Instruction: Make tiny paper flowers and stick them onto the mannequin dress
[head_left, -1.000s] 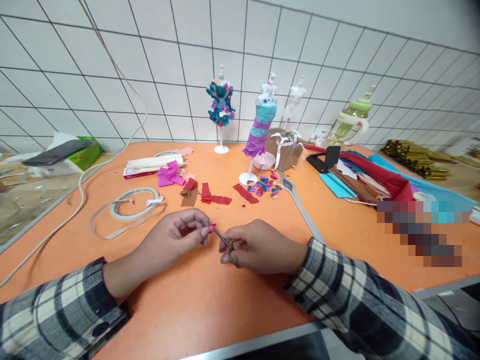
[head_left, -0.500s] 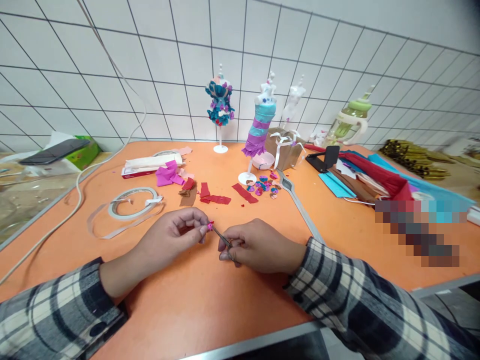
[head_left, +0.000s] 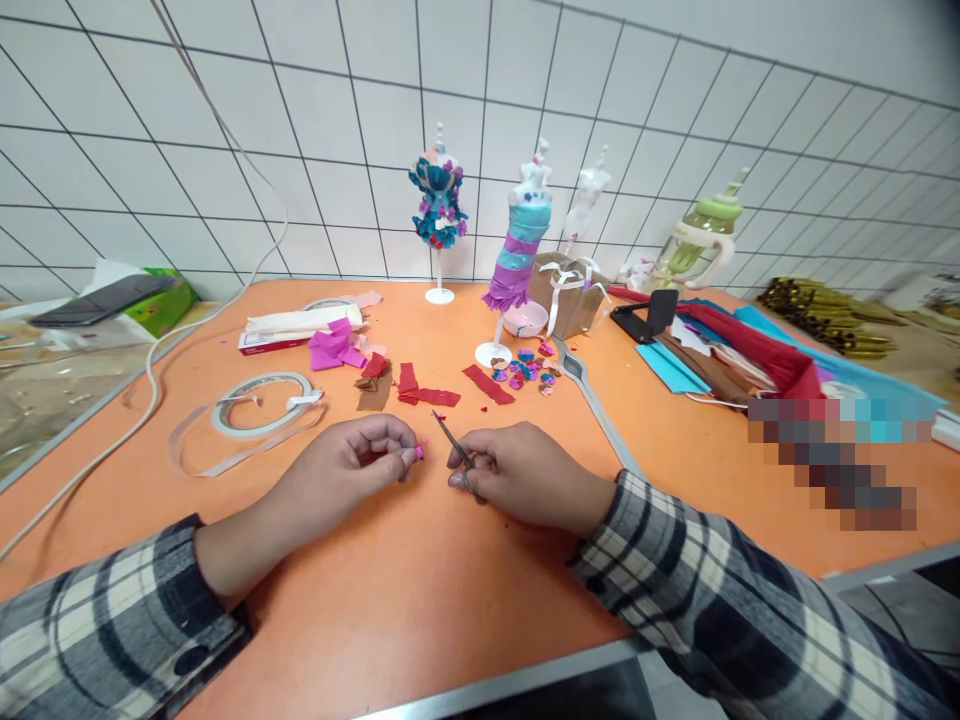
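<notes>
Between its thumb and fingertips my left hand (head_left: 367, 455) pinches a tiny pink paper piece (head_left: 421, 451). My right hand (head_left: 525, 470) is closed around small metal scissors (head_left: 454, 444), whose tips point up and left, apart from the pink piece. A small red scrap shows right by the tips; I cannot tell if it touches them. Beyond the hands lie red paper strips (head_left: 489, 385), a brown paper piece (head_left: 374, 388) and a pile of small coloured paper flowers (head_left: 525, 370). Behind that pile stands a mini dress form (head_left: 517, 250) wrapped in turquoise and purple paper.
Left of my hands lies a roll of double-sided tape (head_left: 217, 412), with magenta paper (head_left: 335, 346) behind it. Farther back are a teal-decorated dress form (head_left: 437, 205), a pink bowl (head_left: 525, 319) and a paper bag (head_left: 574, 305). Coloured paper (head_left: 780, 360) and a bottle (head_left: 697, 245) are right.
My right hand has drawn the scissors away from the pink piece, tilting their tips upward. A small red scrap now shows by the tips. My left hand stays nearly still.
</notes>
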